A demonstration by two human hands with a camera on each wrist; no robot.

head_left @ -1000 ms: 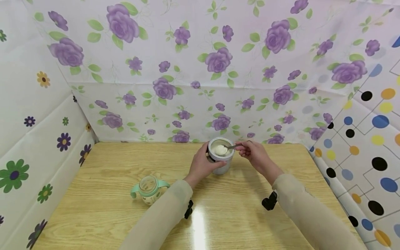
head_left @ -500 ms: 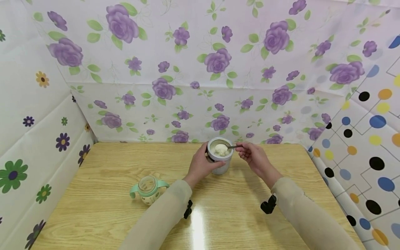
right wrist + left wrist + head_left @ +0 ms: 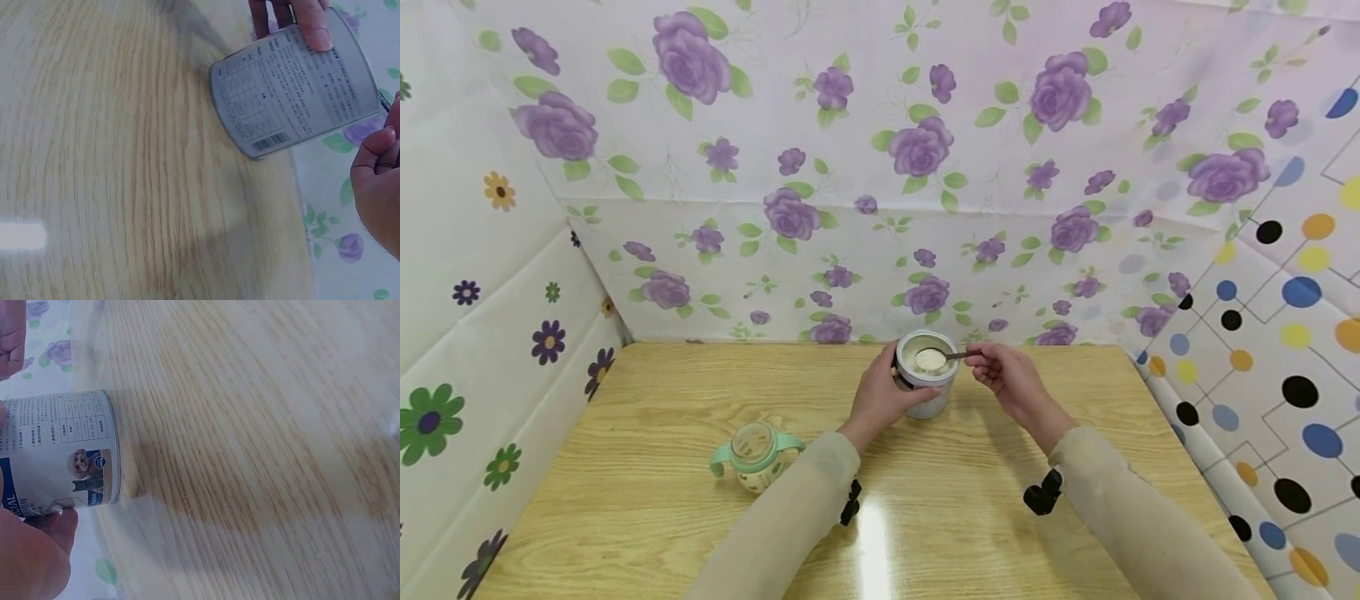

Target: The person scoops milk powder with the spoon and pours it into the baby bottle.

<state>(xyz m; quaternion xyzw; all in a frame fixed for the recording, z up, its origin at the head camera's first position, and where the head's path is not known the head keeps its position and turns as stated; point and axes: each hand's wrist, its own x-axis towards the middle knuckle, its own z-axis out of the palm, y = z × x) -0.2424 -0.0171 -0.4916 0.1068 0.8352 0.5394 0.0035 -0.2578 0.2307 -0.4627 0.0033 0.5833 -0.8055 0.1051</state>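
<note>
My left hand grips a light-coloured tin around its side near the back of the table. The label, with small print and a dog's picture, shows in the left wrist view on the tin. Inside the open top lies pale powder. Between thumb and fingers my right hand pinches the handle of a metal spoon, whose bowl is inside the tin's mouth, heaped with powder. In the right wrist view, the right hand is beside the tin's rim.
A baby bottle with green handles stands on the wooden table, left of my left forearm. Behind the table hangs a floral cloth. A dotted cloth runs along the right side and a flowered one along the left.
The spoon, held in my right hand, has shifted slightly within the tin's mouth, and the mound of powder at it looks flatter. My left hand keeps its grip on the tin.
</note>
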